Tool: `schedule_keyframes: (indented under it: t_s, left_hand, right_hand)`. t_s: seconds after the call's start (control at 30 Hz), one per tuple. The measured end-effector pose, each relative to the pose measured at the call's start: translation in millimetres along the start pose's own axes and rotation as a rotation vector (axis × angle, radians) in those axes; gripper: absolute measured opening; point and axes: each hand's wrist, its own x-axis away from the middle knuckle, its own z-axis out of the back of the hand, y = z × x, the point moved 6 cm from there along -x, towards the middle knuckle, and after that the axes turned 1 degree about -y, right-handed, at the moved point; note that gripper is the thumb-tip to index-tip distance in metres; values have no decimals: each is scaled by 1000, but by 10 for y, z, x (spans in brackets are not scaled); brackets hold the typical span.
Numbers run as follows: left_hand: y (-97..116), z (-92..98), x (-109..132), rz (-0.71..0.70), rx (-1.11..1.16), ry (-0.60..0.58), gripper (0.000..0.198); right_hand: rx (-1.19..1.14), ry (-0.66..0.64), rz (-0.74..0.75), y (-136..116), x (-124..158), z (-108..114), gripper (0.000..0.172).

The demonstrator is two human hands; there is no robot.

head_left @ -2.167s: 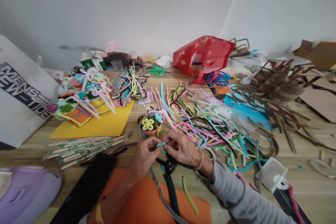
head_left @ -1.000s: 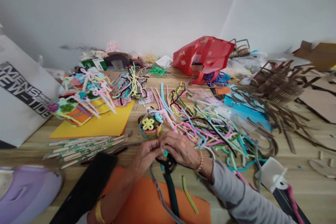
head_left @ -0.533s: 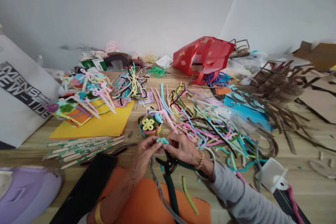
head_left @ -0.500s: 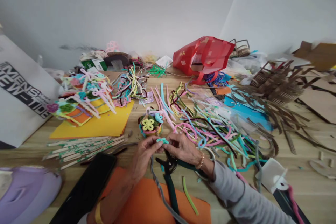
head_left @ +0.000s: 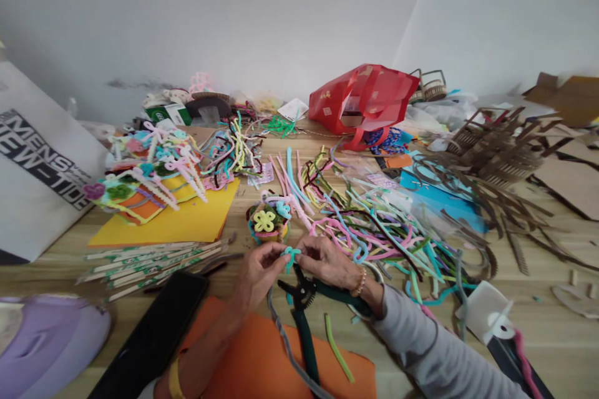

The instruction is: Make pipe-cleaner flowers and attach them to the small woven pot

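Between my two hands is a small turquoise pipe-cleaner flower (head_left: 291, 255), its loops facing me. My left hand (head_left: 259, 271) pinches its left side between thumb and fingers. Thumb and fingers of my right hand (head_left: 326, 262) are closed on its right side. Dark green-handled pruning shears (head_left: 306, 324) hang under my right hand, blades spread; how that hand holds them is partly hidden. Just beyond my fingers stands a little basket of pipe-cleaner flowers (head_left: 268, 221) with a yellow bloom in front. Below lie an orange sheet (head_left: 253, 355) and a short lime pipe cleaner (head_left: 337, 349).
Loose pipe cleaners (head_left: 374, 224) spread to the right. Paper-wrapped sticks (head_left: 154, 265) and a black phone (head_left: 154, 330) lie left. Finished flower baskets (head_left: 150, 174) rest on a yellow sheet (head_left: 112, 230). A red bag (head_left: 360, 100) and brown woven baskets (head_left: 500, 143) stand farther back.
The turquoise flower has turned from lying flat to more upright, showing its loops, with one hanging lower. Both hands stay in nearly the same place.
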Motion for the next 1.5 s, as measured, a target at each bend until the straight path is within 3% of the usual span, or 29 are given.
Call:
schedule_keyframes:
  t_s: [0.27, 0.7, 0.9, 1.2, 1.5]
  left_hand:
    - [23, -28, 27, 101, 123, -86, 18]
    - [-25, -44, 4, 114, 202, -67, 20]
    - [-70, -25, -8, 52, 122, -50, 14]
    - [43, -34, 38, 32, 29, -10, 11]
    - [-48, -47, 16, 126, 200, -2, 25]
  right_hand:
    - [-23, 16, -23, 21, -11, 13, 25]
    - [79, 20, 0, -117, -3, 30, 20]
    - [149, 33, 12, -180, -6, 24, 15]
    - [233, 50, 49, -282, 5, 12, 20]
    - [82, 35, -25, -82, -11, 35, 23]
